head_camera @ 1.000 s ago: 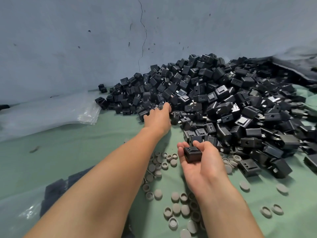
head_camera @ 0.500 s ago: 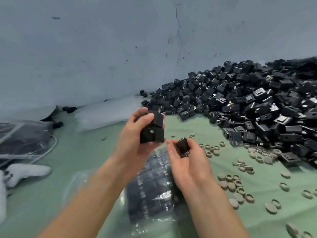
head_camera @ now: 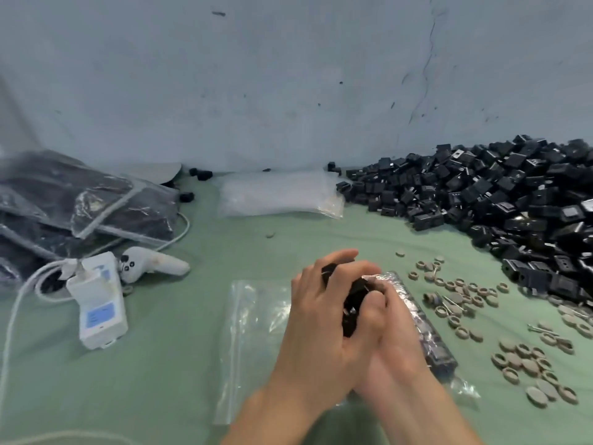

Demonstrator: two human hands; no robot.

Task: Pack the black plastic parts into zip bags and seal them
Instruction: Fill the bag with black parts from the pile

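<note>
Black plastic parts (head_camera: 500, 200) lie heaped against the wall at the far right, a big loose pile spilling onto the green cloth (head_camera: 160, 364). Filled bags (head_camera: 80, 200) are stacked at the far left, and a flat wad of empty bags (head_camera: 279, 194) lies by the wall between the two.

Near the person, one zip bag (head_camera: 256, 316) lies partly loaded, with dark parts showing through its right side. Over it the left hand (head_camera: 321, 319) and right hand (head_camera: 394, 342) are pressed together, both curled round a handful (head_camera: 353, 303) of parts. Where the bag's mouth is, I can't see.

I'd guess the parts are light, hard and boxy. They should be easy to scoop several at a time in a cupped palm, though smooth enough to squirt out. The bag looks thin, floppy and slick, so it is best pinched at the zip strip.

A white box (head_camera: 98, 303) on a cable, a controller (head_camera: 150, 263) and scattered grey caps (head_camera: 526, 361) lie around. The box has blue panels, but any writing on them is too blurred to read.
</note>
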